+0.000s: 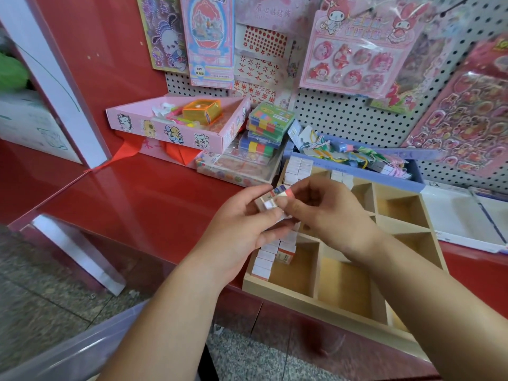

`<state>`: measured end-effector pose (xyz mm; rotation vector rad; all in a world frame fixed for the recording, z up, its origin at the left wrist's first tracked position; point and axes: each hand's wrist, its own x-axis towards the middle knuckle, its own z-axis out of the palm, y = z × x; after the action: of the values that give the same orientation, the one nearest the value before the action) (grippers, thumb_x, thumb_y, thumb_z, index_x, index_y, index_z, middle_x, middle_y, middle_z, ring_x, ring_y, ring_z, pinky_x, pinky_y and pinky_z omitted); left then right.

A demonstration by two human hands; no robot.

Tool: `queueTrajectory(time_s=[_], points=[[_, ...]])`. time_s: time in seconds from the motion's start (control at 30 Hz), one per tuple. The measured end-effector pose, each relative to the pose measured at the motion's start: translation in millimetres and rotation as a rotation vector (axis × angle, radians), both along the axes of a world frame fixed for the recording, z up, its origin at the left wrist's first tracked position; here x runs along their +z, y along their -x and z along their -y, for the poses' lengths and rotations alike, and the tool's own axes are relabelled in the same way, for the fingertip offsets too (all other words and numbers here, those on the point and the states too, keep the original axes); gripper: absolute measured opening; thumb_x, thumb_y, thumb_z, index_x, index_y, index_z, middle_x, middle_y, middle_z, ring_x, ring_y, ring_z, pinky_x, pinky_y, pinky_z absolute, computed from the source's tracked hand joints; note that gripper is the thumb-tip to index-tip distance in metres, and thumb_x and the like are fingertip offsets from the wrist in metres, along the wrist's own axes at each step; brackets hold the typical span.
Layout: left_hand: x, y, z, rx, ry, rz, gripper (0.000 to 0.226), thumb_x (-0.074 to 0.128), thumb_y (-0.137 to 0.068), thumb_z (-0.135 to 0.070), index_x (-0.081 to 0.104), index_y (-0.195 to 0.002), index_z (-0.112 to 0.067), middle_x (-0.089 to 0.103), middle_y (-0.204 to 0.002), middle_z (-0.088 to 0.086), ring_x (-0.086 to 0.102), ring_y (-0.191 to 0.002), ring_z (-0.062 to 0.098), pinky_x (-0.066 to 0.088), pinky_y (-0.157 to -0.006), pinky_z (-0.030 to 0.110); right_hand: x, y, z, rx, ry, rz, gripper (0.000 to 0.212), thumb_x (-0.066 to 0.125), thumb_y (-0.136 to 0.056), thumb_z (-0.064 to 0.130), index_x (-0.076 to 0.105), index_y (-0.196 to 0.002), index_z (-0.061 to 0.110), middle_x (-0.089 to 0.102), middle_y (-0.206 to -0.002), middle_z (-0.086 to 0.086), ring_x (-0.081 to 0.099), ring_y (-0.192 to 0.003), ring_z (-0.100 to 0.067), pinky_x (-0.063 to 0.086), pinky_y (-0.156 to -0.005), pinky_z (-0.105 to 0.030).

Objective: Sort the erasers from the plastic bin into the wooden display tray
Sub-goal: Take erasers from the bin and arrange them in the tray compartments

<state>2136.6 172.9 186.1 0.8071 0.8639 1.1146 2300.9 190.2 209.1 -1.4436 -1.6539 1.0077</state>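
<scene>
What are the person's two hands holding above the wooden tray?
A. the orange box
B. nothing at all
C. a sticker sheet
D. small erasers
D: the left hand grips a small bunch of erasers, and the right hand pinches the top one, just above the wooden tray.

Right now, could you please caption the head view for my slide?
Left hand and right hand hold erasers above a partly filled wooden tray.
</scene>
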Motion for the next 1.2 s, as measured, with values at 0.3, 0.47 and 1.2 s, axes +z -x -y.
queueTrajectory(time_s=[0.3, 0.47, 1.2], points=[[2, 3, -2, 0.026, 0.034, 0.008, 0.036, 0.049, -0.096, 0.016, 0.072, -0.107, -0.010, 0.077, -0.105, 0.015, 0.075, -0.100, 0.033, 0.063, -0.084, 0.035, -10, -50, -25, -0.410, -0.103, -0.248, 0.003, 0.068, -0.097, 0.018, 0.068, -0.096, 0.015, 0.075, -0.083, 0.000, 0.071, -0.073, -0.016, 0.059, -0.065, -0.027], [-1, 2, -4, 0.067, 0.061, 0.011, 0.039, 0.045, -0.097, 0.018, 0.069, -0.117, -0.006, 0.074, -0.111, 0.021, 0.075, -0.099, 0.035, 0.063, -0.081, 0.034, -21, -91, -36, -0.556, -0.141, 0.003, 0.006, 0.068, -0.096, 0.015, 0.067, -0.102, 0.016, 0.073, -0.093, -0.009, 0.069, -0.066, -0.009, 0.059, -0.059, -0.024], [2, 4, 0, 0.101, 0.067, -0.038, 0.038, 0.051, -0.097, 0.015, 0.069, -0.104, -0.017, 0.073, -0.114, 0.018, 0.075, -0.099, 0.034, 0.063, -0.080, 0.033, -46, -9, 41, 0.184, -0.399, 0.655, 0.025, 0.083, -0.078, 0.030, 0.058, -0.077, 0.030, 0.050, -0.076, 0.017, 0.049, -0.075, -0.009, 0.039, -0.068, -0.027]])
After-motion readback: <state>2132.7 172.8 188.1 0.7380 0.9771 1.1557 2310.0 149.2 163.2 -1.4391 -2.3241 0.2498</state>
